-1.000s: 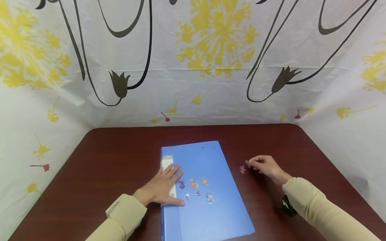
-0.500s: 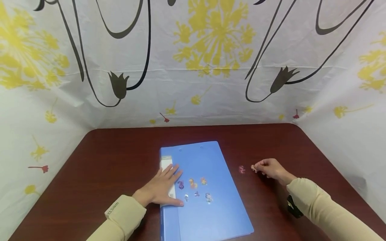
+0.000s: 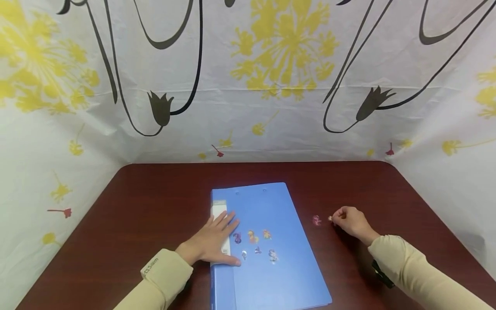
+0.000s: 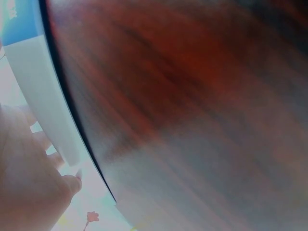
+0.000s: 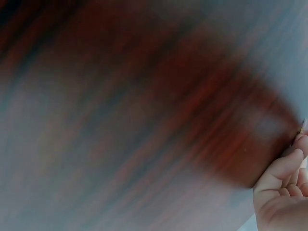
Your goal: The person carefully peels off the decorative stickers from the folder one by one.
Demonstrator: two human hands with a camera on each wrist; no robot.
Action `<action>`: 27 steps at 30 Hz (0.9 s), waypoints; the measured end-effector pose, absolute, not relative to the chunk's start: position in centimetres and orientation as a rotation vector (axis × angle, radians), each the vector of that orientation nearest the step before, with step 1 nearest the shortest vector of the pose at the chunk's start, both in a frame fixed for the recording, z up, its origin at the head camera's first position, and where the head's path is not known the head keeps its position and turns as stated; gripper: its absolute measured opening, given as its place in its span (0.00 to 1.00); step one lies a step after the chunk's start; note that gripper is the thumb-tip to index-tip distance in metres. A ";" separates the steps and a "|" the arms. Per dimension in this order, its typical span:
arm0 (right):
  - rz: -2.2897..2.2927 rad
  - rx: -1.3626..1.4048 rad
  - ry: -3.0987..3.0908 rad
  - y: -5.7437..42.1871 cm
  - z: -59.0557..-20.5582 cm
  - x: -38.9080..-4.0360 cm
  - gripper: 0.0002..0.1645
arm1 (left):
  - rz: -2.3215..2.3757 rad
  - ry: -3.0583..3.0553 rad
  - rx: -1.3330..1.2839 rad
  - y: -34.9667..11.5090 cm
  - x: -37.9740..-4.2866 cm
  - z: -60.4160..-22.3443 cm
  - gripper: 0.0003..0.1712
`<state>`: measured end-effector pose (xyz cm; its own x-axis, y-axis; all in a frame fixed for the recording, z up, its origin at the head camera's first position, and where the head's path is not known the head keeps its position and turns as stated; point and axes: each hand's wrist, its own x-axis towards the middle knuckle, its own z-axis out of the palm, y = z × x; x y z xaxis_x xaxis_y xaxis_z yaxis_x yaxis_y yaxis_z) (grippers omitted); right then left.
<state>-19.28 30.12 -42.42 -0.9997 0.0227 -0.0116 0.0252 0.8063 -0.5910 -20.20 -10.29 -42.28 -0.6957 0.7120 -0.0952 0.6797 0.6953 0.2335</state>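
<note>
At the left of the frame, a white cloth printed with yellow flowers (image 3: 128,148) hangs beside a dark reddish-brown table with wood grain (image 3: 162,202). From lower left, a beige sleeve with dark lettering on its cuff (image 3: 164,275) leads to the person's left hand (image 3: 211,243), laid flat with fingers straight and spread, grasping nothing. It rests over the white label (image 3: 218,209) along the left side of a smooth blue folder (image 3: 283,280), which fills the lower centre. Right of that hand, six small colourful cut-out figures (image 3: 253,237) lie on the cover in two uneven rows. Just past the folder's right edge, a small pink cut-out figure (image 3: 316,220) lies on the tabletop. Right of it, close to the table surface, I see a tiny pale-yellow piece (image 3: 330,218), mostly hidden, pinched between thumb and finger of the right hand (image 3: 353,224). A second beige sleeve (image 3: 410,262) runs off at lower right, a black object (image 3: 381,274) under its cuff.
</note>
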 end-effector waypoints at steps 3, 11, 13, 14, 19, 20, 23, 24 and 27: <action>-0.944 0.025 2.994 30.3 -42.5 -19.4 0.11 | 0.267 2.727 1.128 -10.2 -20.2 -42.2 0.60; -0.928 0.035 3.019 30.4 -42.5 -19.3 0.15 | 0.270 2.733 1.132 -10.3 -20.3 -42.2 0.60; -0.918 0.033 3.037 30.3 -42.5 -19.3 0.16 | 0.272 2.733 1.135 -10.3 -20.3 -42.2 0.60; -0.917 0.034 3.043 30.3 -42.5 -19.3 0.16 | 0.273 2.734 1.135 -10.4 -20.3 -42.2 0.60; -0.929 0.023 3.052 30.1 -42.5 -19.2 0.15 | 0.269 2.737 1.129 -10.4 -20.3 -42.2 0.60; -0.932 0.012 3.057 30.0 -42.5 -19.2 0.14 | 0.271 2.737 1.127 -10.4 -20.3 -42.2 0.60; -0.979 -0.033 3.065 29.7 -42.3 -19.2 0.11 | 0.264 2.731 1.124 -10.3 -20.3 -42.3 0.60; -1.008 -0.049 3.068 29.6 -42.2 -19.2 0.10 | 0.261 2.728 1.123 -10.3 -20.2 -42.3 0.60; -1.086 -0.103 3.082 28.6 -41.6 -19.3 0.07 | 0.251 2.724 1.121 -10.3 -20.2 -42.3 0.60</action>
<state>-19.28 28.63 -41.65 -0.9899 -0.0166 0.1409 -0.1012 0.7784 -0.6196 -20.20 -10.27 -42.34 -0.6980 0.7083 -0.1057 0.6770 0.7007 0.2250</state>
